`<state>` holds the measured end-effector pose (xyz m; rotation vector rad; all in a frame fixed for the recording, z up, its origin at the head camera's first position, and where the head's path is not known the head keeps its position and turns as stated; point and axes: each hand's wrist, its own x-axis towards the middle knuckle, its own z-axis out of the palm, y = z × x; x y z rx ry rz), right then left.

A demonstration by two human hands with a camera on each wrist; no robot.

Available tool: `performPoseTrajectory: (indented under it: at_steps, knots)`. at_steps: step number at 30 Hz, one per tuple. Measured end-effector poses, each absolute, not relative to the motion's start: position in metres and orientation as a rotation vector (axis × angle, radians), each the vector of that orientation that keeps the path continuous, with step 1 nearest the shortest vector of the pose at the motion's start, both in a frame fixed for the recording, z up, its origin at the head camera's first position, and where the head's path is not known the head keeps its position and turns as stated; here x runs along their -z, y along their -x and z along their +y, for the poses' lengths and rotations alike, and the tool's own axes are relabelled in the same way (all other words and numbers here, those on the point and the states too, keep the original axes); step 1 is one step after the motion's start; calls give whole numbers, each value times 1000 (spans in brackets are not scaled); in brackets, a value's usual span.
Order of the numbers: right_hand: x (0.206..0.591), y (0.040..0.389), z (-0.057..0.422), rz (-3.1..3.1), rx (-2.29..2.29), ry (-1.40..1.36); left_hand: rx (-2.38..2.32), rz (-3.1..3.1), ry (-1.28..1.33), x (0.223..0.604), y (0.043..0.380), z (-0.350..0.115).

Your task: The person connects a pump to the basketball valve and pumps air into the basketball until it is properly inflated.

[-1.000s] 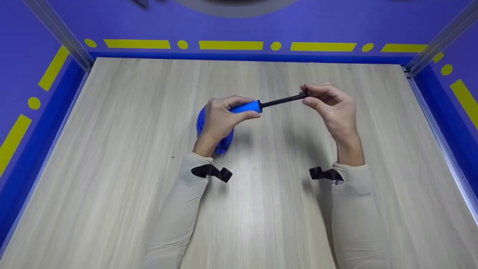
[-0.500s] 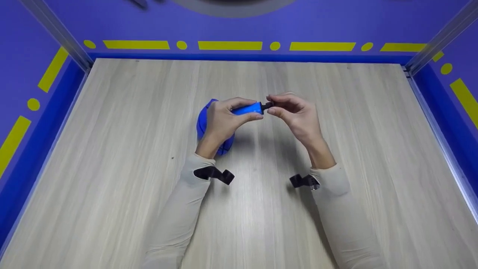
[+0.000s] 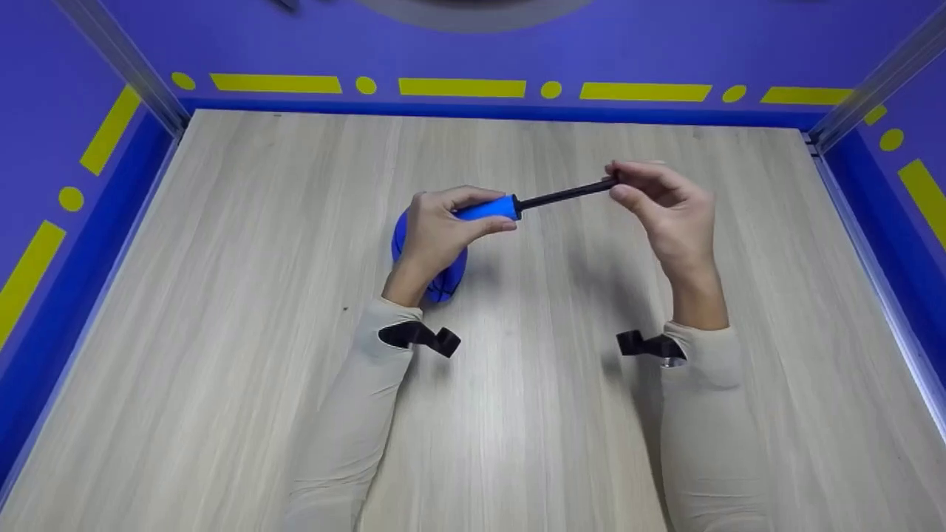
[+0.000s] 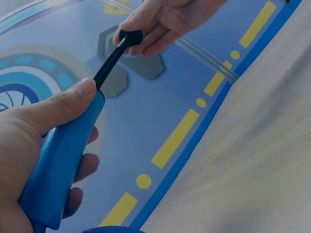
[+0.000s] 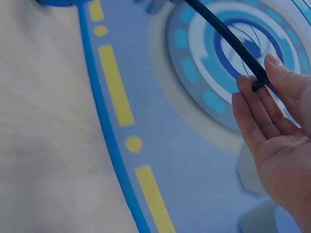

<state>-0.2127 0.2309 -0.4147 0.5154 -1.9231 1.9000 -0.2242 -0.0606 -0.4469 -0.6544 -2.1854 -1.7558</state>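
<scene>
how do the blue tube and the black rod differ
Colour: the blue tube is blue, while the black rod is black.
Thickness: the blue tube is clearly fatter; the black rod is slim.
Hold: the left hand grips the blue tube, while the right hand pinches the far end of the black rod.
Shared: both are held up off the table, joined, with the rod sticking out of the tube's end.

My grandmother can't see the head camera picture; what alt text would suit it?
A person's left hand grips a blue tube while the right hand pinches the end of a black rod sticking out of it, above a wood-grain table. Partly hidden by the left hand is a rounded blue object with black lines. Purple-blue walls with yellow marks edge the table.
</scene>
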Motion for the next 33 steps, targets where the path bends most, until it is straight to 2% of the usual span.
performPoseTrajectory:
  at_steps: [4, 17, 27, 33]
  knots:
    - [413, 211, 231, -1891, -1942, -505, 1748, -2182, 664, 446, 223, -57]
    - [434, 209, 174, -2030, -1966, -721, 1701, -2167, 658, 446, 219, -50]
    - [427, 211, 189, -2098, -1799, -731, 1646, -2179, 698, 447, 224, -54]
    - [417, 213, 217, -1993, -1796, -540, 1682, -2167, 651, 448, 225, -61]
